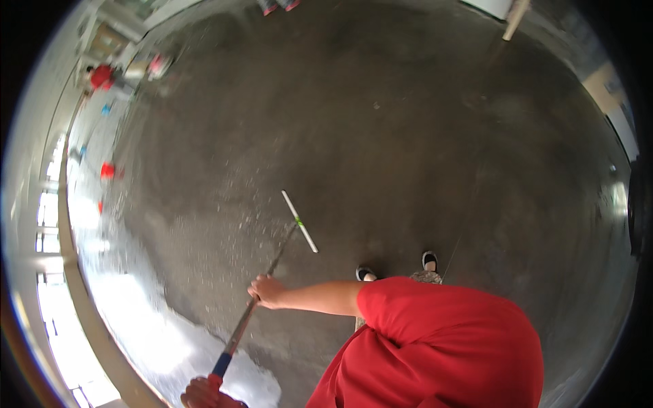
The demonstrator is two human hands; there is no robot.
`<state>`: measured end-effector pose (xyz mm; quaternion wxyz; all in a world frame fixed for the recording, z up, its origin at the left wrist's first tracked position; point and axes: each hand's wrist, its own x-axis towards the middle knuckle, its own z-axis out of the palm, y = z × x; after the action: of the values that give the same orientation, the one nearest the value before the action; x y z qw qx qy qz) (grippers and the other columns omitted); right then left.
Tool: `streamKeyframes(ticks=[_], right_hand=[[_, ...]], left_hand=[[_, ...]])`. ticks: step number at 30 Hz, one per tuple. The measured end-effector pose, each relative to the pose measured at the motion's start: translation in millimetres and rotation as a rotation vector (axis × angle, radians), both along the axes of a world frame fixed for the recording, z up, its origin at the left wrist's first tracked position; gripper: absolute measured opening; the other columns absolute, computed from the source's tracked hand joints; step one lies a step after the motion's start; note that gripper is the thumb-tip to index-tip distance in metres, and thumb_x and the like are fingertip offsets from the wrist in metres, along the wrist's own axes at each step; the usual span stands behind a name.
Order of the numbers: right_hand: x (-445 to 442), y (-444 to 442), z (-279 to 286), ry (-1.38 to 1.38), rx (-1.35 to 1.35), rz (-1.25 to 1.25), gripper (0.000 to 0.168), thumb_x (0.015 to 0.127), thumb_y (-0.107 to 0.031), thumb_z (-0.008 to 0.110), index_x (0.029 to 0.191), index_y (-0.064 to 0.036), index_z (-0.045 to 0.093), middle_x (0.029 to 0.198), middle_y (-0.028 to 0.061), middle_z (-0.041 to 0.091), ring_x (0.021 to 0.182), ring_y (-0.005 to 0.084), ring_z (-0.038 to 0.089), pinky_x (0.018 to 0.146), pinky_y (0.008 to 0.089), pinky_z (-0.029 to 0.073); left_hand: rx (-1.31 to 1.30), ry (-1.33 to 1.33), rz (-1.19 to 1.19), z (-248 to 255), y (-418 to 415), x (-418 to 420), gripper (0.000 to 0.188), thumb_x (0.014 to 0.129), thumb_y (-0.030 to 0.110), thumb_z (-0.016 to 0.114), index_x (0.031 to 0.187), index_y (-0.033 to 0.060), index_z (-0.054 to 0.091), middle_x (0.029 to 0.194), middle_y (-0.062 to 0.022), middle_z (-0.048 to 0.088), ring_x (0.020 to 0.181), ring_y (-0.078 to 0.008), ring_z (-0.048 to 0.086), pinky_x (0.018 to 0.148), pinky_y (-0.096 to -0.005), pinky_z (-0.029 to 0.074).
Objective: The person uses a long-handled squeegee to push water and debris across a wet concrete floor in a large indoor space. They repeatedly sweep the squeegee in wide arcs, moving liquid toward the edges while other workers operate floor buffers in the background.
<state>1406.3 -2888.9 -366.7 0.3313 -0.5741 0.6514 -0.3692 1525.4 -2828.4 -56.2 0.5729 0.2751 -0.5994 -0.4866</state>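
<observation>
Both my hands grip the pole of a long-handled floor squeegee. My right hand is closed around the metal shaft partway along, with that arm stretched across to the left. At the bottom edge, my left hand holds the red grip beside a dark blue sleeve on the pole; part of this hand is cut off. The squeegee's narrow white head, with a green centre joint, lies at a slant on the wet dark floor. Small whitish flecks or bubbles dot the floor to its left.
A bright, shiny wet patch spreads along the left wall with its windows. A red bucket stands there. Another person in red is at upper left, and someone's feet show at the top. A pale post stands upper right.
</observation>
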Motion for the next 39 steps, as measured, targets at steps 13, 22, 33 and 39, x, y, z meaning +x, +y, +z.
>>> streamKeyframes(ticks=[13, 22, 33, 39], right_hand=[[-429, 413, -41, 0.414, 0.114, -1.127, 0.034, 0.073, -0.035, 0.075, 0.062, -0.007, 0.059, 0.077, 0.0126, 0.058, 0.081, 0.0342, 0.057, 0.069, 0.0440, 0.045], [-545, 633, -105, 0.275, 0.281, -1.715, 0.031, 0.077, -0.032, 0.074, 0.069, -0.007, 0.057, 0.085, 0.0117, 0.057, 0.090, 0.0336, 0.055, 0.081, 0.0422, 0.045], [-758, 444, -93, 0.313, 0.050, -1.292, 0.020, 0.081, -0.029, 0.069, 0.073, -0.011, 0.064, 0.088, 0.0063, 0.063, 0.114, 0.0336, 0.049, 0.092, 0.0472, 0.036], [-727, 244, -31, 0.144, -0.072, -0.939, 0.019, 0.077, -0.033, 0.069, 0.071, -0.014, 0.067, 0.081, 0.0040, 0.061, 0.099, 0.0253, 0.053, 0.090, 0.0525, 0.039]], left_hand=[[0.493, 0.188, -0.859, -103, 116, -394, 0.025, 0.094, 0.022, 0.046, 0.072, 0.0116, 0.040, 0.070, -0.0022, 0.042, 0.071, -0.0182, 0.045, 0.088, -0.0415, 0.044], [0.413, -0.386, -1.543, -177, 300, -645, 0.027, 0.096, 0.022, 0.048, 0.071, 0.0115, 0.044, 0.072, -0.0026, 0.050, 0.080, -0.0216, 0.052, 0.100, -0.0478, 0.036], [0.395, -0.253, -0.980, -113, 201, -735, 0.035, 0.099, 0.020, 0.042, 0.066, 0.0118, 0.031, 0.064, -0.0012, 0.034, 0.070, -0.0184, 0.043, 0.094, -0.0447, 0.039], [0.257, -0.194, -0.560, -45, 107, -666, 0.034, 0.098, 0.015, 0.038, 0.067, 0.0135, 0.026, 0.064, -0.0001, 0.027, 0.067, -0.0158, 0.038, 0.092, -0.0399, 0.040]])
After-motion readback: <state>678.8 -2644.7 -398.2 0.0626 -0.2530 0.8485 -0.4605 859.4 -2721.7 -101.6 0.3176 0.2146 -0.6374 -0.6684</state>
